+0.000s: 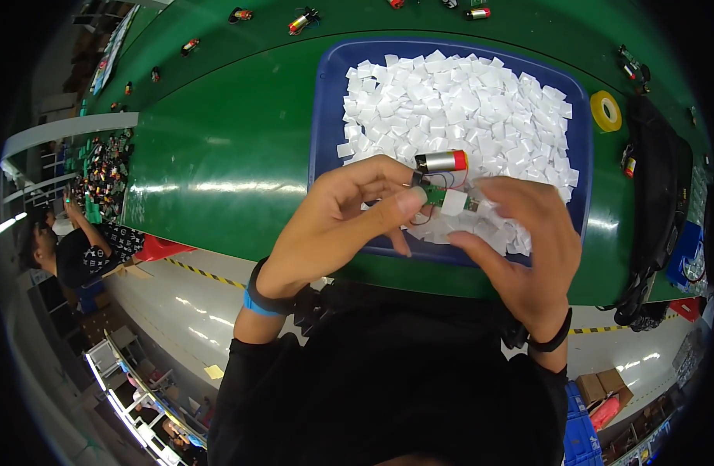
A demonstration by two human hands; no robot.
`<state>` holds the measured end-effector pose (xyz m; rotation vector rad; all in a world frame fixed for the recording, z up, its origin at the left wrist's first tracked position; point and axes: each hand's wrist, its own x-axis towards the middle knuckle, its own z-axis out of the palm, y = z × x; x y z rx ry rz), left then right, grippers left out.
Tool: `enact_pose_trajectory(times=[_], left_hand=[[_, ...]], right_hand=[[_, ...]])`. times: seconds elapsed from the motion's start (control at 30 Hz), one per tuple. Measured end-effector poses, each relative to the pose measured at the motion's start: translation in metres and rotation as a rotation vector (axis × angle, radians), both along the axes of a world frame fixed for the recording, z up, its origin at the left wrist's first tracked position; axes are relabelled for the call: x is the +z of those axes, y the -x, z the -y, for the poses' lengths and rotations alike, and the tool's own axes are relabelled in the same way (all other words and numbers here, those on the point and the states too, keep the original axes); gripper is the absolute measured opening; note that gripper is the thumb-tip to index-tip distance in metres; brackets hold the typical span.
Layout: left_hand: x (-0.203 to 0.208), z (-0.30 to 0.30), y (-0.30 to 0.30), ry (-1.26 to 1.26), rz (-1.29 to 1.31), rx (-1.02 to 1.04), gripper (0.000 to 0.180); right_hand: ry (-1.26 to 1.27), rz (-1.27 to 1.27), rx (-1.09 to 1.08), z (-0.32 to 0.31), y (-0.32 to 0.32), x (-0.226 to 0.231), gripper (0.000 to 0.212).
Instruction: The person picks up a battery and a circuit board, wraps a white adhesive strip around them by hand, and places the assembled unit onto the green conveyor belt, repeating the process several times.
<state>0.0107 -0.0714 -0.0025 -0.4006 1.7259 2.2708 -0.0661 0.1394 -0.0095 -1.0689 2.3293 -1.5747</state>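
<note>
Head view: left hand [349, 206] pinched a green circuit board [435, 195]; right hand [532, 241], thumb and fingers parted, was just beside it. Beneath both, the green bench [225, 132] bore a blue tray [319, 116]; a co-worker [83, 255] was well left.

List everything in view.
table: one, green, centre
tray: one, blue, on table
white pieces: uncountable, white, in tray
circuit board: one, green, above tray
cylinder: one, silver and red, beside board
tape roll: one, yellow, right of tray
loose assemblies: several, mixed, around tray
parts pile: one, mixed, left
bag: one, black, right
co-worker: one clearly, dark-clad, left
crates: unclear, blue, lower right
left hand: one, bare, gripping board
right hand: one, bare, beside board
</note>
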Motion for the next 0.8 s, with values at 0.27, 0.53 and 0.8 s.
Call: enact_pose_trajectory(times=[0.27, 0.53, 0.8], left_hand=[[0.000, -0.003, -0.004, -0.166, 0.101, -0.022, 0.019], [0.012, -0.011, -0.008, 0.376, 0.007, -0.069, 0.017], [0.015, -0.006, -0.006, 0.631, -0.184, -0.119, 0.025]], right_hand=[[-0.099, -0.623, 0.004, -0.004, 0.000, -0.011, 0.032], [-0.091, -0.357, -0.066, -0.001, 0.002, -0.010, 0.027], [-0.117, -0.021, -0.212, 0.000, 0.025, -0.010, 0.027]])
